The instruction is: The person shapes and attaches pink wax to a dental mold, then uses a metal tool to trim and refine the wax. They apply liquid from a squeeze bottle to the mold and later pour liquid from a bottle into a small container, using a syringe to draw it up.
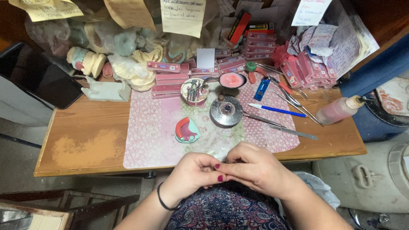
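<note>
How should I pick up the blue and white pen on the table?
Probably pinch the pen around its middle, coming straight down from above. It lies flat on the pink mat, and the metal tools sit close along its far side.

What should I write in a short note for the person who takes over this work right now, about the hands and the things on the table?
Left hand: curled, fingertips pressed against the right hand; what it pinches is hidden.
Right hand: closed over the left fingertips, just below the near edge of the wooden table.
Things: the green dental cast with a pink wax rim lies on the pink patterned mat, not touched. Behind it stand the round metal burner, the small cup of tools and the spoon of pink wax. Metal instruments lie to the right.
Done: cast already carries wax.
Left: I cannot tell; the small thing between the fingers is not visible.
</note>
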